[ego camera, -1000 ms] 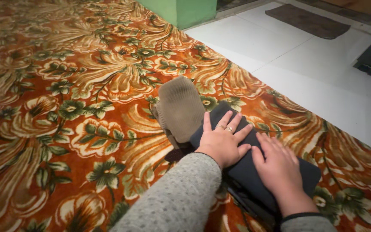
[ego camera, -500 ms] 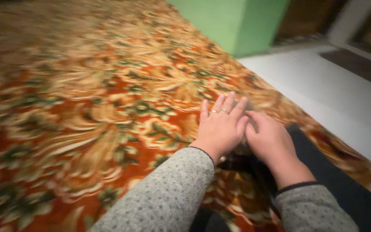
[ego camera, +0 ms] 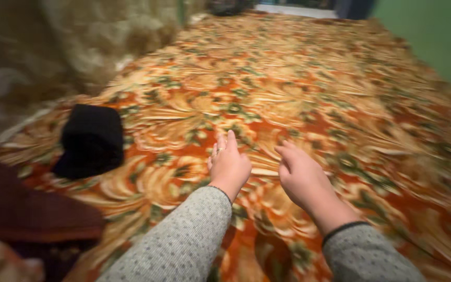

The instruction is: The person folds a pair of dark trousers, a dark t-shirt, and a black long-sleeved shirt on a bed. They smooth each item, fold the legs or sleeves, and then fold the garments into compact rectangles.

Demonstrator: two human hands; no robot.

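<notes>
My left hand [ego camera: 229,164] hovers above the orange floral carpet [ego camera: 309,89], fingers together and stretched forward, a ring on one finger, holding nothing. My right hand [ego camera: 299,175] floats beside it, a little to the right, fingers loosely curled and apart, also empty. Both arms wear grey speckled sleeves. A folded black cloth [ego camera: 91,140] lies on the carpet to the left of my left hand, well apart from it. The view is motion-blurred.
A dark maroon cloth pile [ego camera: 22,209] sits at the lower left. A pale blurred mass [ego camera: 79,36] stands along the left behind the black cloth. A green wall [ego camera: 439,36] borders the carpet at the upper right.
The view has swung left: the folded dark and tan cloths and white tiles are out of sight. Both hands lifted off the dark cloth and now hover empty over bare carpet.
</notes>
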